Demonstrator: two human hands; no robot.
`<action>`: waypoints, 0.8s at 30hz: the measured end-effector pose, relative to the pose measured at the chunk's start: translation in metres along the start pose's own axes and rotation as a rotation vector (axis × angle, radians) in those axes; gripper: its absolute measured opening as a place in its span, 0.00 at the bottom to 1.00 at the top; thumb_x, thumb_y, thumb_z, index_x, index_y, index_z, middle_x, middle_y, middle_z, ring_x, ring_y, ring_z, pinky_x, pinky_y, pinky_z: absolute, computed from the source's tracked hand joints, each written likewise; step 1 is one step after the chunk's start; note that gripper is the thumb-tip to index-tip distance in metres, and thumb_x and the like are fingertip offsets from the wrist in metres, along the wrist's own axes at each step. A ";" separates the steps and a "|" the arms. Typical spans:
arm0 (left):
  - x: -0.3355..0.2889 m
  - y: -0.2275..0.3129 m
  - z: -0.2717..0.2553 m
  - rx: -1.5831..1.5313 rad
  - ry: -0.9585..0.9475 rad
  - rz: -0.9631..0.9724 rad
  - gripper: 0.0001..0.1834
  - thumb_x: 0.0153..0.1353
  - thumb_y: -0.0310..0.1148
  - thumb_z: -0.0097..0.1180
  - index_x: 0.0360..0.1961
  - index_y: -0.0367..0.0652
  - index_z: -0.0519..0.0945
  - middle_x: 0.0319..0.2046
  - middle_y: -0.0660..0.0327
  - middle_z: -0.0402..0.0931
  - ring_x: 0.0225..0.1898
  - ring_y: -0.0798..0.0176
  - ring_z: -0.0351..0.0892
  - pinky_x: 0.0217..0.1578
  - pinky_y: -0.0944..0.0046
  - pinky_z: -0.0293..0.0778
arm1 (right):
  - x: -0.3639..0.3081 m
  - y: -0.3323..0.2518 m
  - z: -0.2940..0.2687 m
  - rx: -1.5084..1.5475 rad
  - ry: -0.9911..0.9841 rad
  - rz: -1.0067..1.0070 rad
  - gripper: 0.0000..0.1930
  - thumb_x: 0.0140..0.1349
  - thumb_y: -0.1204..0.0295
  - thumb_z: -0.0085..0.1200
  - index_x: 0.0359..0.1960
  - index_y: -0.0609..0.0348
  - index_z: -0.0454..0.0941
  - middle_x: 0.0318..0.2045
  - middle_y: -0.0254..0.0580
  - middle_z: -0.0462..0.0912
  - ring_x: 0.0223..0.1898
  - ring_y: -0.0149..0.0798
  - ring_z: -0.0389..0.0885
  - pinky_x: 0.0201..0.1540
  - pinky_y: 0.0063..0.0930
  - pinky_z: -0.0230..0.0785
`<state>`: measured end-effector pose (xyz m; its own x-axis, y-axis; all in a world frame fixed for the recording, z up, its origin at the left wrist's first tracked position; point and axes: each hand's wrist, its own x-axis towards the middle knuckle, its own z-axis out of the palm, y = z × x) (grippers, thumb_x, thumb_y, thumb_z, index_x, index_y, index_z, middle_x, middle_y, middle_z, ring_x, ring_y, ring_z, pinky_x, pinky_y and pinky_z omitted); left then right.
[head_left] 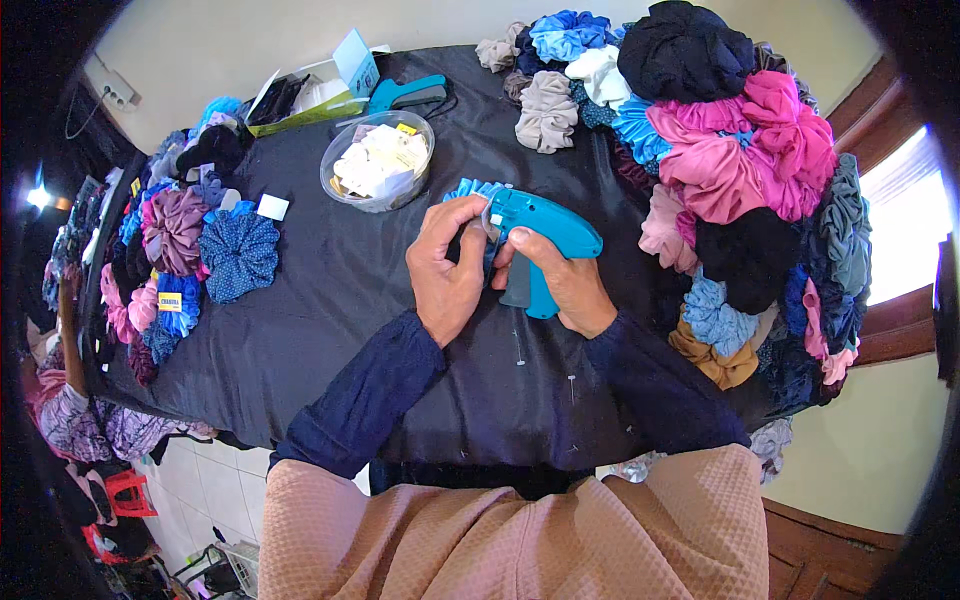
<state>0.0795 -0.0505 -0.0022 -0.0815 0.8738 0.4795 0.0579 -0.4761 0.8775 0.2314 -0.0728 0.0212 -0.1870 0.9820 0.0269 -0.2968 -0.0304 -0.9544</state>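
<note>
A teal tagging gun with a grey trigger is in my right hand, whose fingers wrap round its handle. The nose of the gun points left, toward my left hand. Pinched in my left fingers is a light blue scrunchie, bunched up against the gun's tip. Most of that scrunchie is hidden behind the fingers, and I cannot make out a tag there. Two loose plastic tag pins lie on the black cloth in front of the right wrist.
A clear round tub holds paper tags. Behind it stand an open box and a second teal tagging gun. Scrunchies, some tagged, form a left pile; a taller pile rises at right. Someone's arm shows far left.
</note>
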 end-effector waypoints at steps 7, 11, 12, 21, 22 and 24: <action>0.002 0.007 -0.001 0.079 -0.043 0.104 0.10 0.63 0.21 0.51 0.44 0.36 0.81 0.44 0.55 0.81 0.46 0.60 0.78 0.49 0.62 0.71 | 0.000 -0.001 -0.001 0.062 -0.015 0.015 0.14 0.65 0.65 0.57 0.47 0.61 0.78 0.29 0.37 0.80 0.27 0.32 0.80 0.32 0.26 0.74; 0.000 0.002 -0.001 -0.034 0.000 0.047 0.11 0.63 0.22 0.51 0.46 0.35 0.81 0.46 0.54 0.81 0.49 0.59 0.78 0.52 0.62 0.70 | -0.002 -0.003 0.003 0.041 -0.008 0.035 0.15 0.65 0.66 0.58 0.49 0.61 0.78 0.31 0.36 0.80 0.29 0.30 0.80 0.33 0.26 0.74; 0.000 0.001 -0.001 -0.034 0.000 0.048 0.11 0.63 0.22 0.51 0.46 0.35 0.81 0.46 0.54 0.81 0.49 0.59 0.78 0.52 0.62 0.70 | -0.002 -0.002 0.003 0.043 -0.003 0.017 0.15 0.65 0.66 0.58 0.48 0.61 0.78 0.31 0.36 0.80 0.30 0.30 0.80 0.33 0.26 0.73; 0.001 0.004 -0.002 -0.050 -0.048 0.040 0.13 0.62 0.21 0.52 0.47 0.34 0.80 0.48 0.53 0.80 0.51 0.59 0.77 0.54 0.62 0.69 | -0.003 -0.001 0.005 0.036 0.035 -0.006 0.13 0.64 0.67 0.59 0.46 0.61 0.78 0.31 0.35 0.79 0.29 0.29 0.78 0.32 0.26 0.72; 0.001 0.004 -0.002 -0.039 -0.066 0.066 0.13 0.62 0.21 0.52 0.47 0.35 0.80 0.48 0.53 0.80 0.51 0.58 0.77 0.53 0.61 0.69 | -0.003 0.000 0.005 0.031 0.036 -0.032 0.13 0.64 0.68 0.59 0.46 0.61 0.78 0.31 0.35 0.79 0.29 0.29 0.78 0.32 0.26 0.72; 0.002 0.005 -0.003 -0.028 -0.083 0.092 0.13 0.61 0.21 0.52 0.47 0.35 0.80 0.48 0.53 0.80 0.50 0.58 0.77 0.53 0.61 0.69 | -0.002 0.003 0.003 0.034 0.028 -0.054 0.12 0.65 0.68 0.58 0.46 0.61 0.78 0.30 0.35 0.79 0.29 0.29 0.78 0.32 0.26 0.72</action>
<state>0.0766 -0.0513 0.0033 0.0052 0.8306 0.5568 0.0336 -0.5566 0.8301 0.2283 -0.0752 0.0191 -0.1436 0.9872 0.0690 -0.3376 0.0167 -0.9411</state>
